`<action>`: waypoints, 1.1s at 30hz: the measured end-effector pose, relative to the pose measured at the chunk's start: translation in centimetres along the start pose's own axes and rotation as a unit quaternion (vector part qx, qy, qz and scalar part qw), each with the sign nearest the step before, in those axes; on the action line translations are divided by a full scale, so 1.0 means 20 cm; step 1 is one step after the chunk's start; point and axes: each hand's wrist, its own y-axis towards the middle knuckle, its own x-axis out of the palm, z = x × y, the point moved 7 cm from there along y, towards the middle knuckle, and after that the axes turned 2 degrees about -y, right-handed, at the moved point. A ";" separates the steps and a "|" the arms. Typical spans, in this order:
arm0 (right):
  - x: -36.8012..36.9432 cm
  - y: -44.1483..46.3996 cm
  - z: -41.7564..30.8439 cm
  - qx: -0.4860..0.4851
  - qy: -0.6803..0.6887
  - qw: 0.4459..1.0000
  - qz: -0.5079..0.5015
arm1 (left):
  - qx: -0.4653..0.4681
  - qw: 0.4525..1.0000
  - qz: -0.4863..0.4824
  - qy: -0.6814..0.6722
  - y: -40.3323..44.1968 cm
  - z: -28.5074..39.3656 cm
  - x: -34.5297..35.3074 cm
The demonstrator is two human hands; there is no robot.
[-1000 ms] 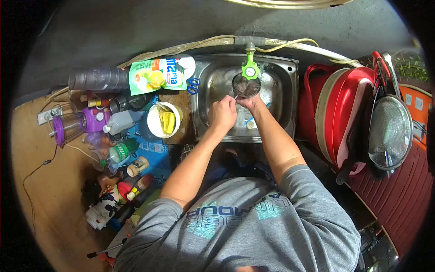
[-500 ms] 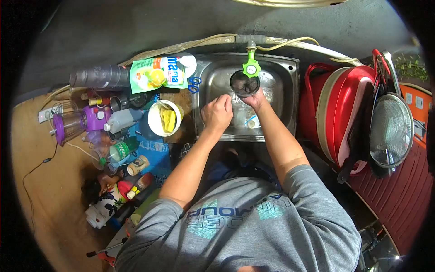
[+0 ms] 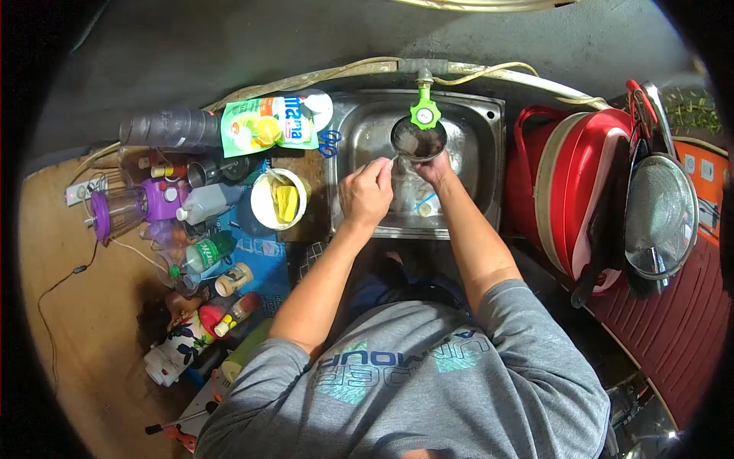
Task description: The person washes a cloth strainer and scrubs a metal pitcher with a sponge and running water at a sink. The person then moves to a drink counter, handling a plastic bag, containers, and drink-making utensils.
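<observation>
Under the green-handled tap, my right hand grips a dark round cup from its near side. The mouth of the cup faces up and I see into its dark, shiny inside. My left hand is closed in a pinch beside the cup's near left rim. A small, thin, pale thing shows at its fingertips, too small to name. Both hands are over the steel sink. A small pale round thing with a blue strip lies on the sink's bottom.
Left of the sink are a white bucket with a yellow sponge, a green soap pouch, several bottles and a purple blender. On the right stand a red basin and a mesh strainer.
The cup has shifted slightly right in my right hand, and more of its inside shows. My left hand has moved little. The small blue-striped thing in the sink has turned or shifted slightly.
</observation>
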 end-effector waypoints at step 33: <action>0.11 -0.19 -0.13 -0.097 0.021 0.993 -0.063 | -0.474 0.543 -0.311 -0.619 -0.23 -0.25 0.43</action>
